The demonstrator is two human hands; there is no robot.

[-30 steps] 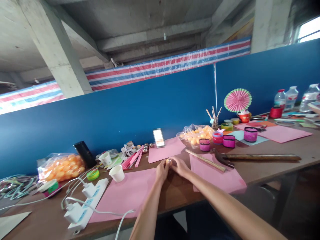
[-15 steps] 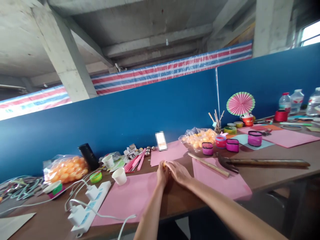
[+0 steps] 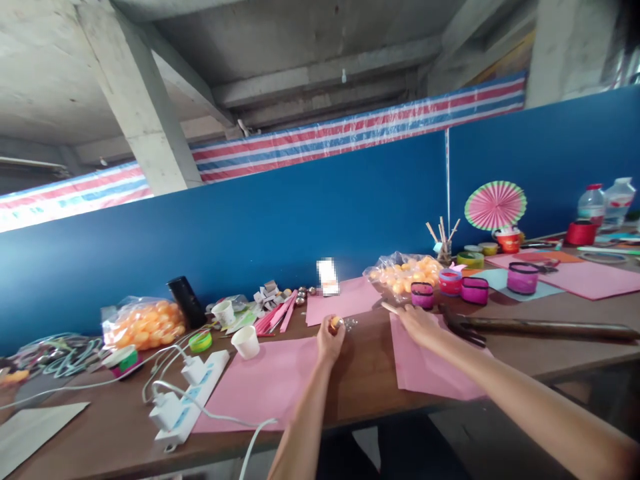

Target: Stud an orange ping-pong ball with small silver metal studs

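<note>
My left hand (image 3: 330, 341) is closed around a small orange ball (image 3: 336, 322), which shows between thumb and fingers. Just right of it is something clear and shiny (image 3: 351, 324), too small to make out. My right hand (image 3: 418, 325) grips a pale wooden stick (image 3: 389, 308) above the right-hand pink sheet (image 3: 425, 373). The stick's far end sticks out past my fingers; the rest is hidden under the hand. A hammer (image 3: 540, 327) with a wooden handle lies just right of that hand.
A white power strip (image 3: 193, 403) with cables and a paper cup (image 3: 245, 342) are on the left, by another pink sheet (image 3: 250, 393). Bags of orange balls (image 3: 150, 323) stand left and right. Purple rings (image 3: 523, 279) sit at right. A blue partition (image 3: 300, 213) closes the back.
My hands have parted. The right hand has left the left one, moved right and taken hold of the wooden stick. My left hand still holds the orange ball. The view has shifted slightly.
</note>
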